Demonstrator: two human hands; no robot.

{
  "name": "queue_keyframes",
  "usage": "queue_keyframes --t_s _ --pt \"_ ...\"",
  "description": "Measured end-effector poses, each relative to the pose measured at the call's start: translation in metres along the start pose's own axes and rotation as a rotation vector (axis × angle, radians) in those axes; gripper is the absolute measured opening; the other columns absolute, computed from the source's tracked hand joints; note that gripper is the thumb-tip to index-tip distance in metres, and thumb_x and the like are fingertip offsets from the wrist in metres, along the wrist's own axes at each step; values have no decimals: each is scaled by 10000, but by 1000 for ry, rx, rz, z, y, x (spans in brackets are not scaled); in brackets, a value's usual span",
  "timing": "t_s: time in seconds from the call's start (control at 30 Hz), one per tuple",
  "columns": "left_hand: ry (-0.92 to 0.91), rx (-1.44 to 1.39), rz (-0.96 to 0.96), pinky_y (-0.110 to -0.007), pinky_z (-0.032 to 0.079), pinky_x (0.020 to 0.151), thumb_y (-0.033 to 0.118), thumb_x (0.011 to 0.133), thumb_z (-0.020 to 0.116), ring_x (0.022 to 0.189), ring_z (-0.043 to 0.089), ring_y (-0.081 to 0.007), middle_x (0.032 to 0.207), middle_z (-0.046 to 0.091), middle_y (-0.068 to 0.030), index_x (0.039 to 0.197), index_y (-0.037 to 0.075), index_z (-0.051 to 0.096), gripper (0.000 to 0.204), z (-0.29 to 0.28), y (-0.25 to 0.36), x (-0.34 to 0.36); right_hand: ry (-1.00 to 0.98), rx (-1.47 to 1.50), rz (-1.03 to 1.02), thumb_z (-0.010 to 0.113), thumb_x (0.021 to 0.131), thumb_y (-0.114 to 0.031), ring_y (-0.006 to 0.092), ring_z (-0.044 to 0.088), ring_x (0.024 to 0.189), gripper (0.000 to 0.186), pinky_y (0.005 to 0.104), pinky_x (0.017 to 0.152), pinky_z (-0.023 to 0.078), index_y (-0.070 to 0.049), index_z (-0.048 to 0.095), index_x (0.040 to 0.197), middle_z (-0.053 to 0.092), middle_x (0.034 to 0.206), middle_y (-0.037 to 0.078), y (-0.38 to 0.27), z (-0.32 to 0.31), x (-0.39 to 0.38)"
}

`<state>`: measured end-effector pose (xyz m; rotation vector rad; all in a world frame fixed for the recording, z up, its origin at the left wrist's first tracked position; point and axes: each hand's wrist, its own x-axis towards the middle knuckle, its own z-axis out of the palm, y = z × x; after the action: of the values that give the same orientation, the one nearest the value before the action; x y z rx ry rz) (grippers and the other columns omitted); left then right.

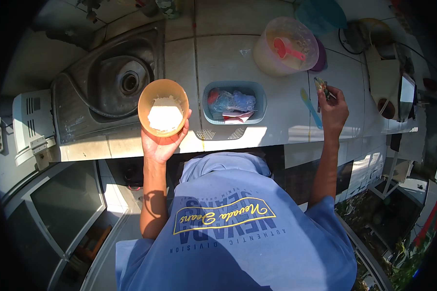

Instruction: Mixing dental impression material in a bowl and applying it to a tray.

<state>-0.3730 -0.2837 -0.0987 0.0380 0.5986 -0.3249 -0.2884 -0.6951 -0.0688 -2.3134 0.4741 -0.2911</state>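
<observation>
My left hand supports an orange bowl from below, its fingers curled round the side. White powder lies in the bowl. Over the right part of the counter, my right hand pinches a small shiny, dark and yellowish item; its kind is unclear. Just left of that hand lies a light blue spatula with a yellow-green end. Between my hands stands a blue-grey plastic basket with plastic packets inside.
A steel sink is set into the tiled counter on the left. Toward the back right stands a translucent tub holding a pink scoop, with a teal container behind it. A white appliance sits far right.
</observation>
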Motion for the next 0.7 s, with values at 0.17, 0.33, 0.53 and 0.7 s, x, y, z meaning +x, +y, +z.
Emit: queue_keyframes --t_s 0.17,0.33,0.53,0.7 --pt "66 -42 57 -456 400 1027 402 849 632 1279 397 -377 1343 448 -200 1342 64 419 634 -3 -12 0 123 -401 21 734 781 -274 226 688 751 363 324 733 542 -14 636 1015 687 831 125 122 -27 48" --pt "97 -67 111 -473 412 1002 432 844 617 1277 388 -407 1346 442 -203 1343 72 416 647 2 -19 -4 109 -565 -227 719 779 -269 259 668 826 333 352 782 531 -35 638 1002 665 910 131 170 -20 55" --pt "76 -76 140 -470 404 1011 426 829 641 1275 390 -402 1344 449 -187 1332 83 432 644 0 -22 -1 -97 -146 -111 688 818 -288 251 631 668 379 347 701 519 -26 616 1082 652 805 110 53 30 -11" --pt "30 -60 107 -469 398 1017 404 837 639 1276 396 -390 1340 458 -183 1330 81 437 623 7 -23 9 -655 -174 -171 617 828 -354 389 628 646 424 447 660 514 34 610 998 614 624 196 -5 84 -73"
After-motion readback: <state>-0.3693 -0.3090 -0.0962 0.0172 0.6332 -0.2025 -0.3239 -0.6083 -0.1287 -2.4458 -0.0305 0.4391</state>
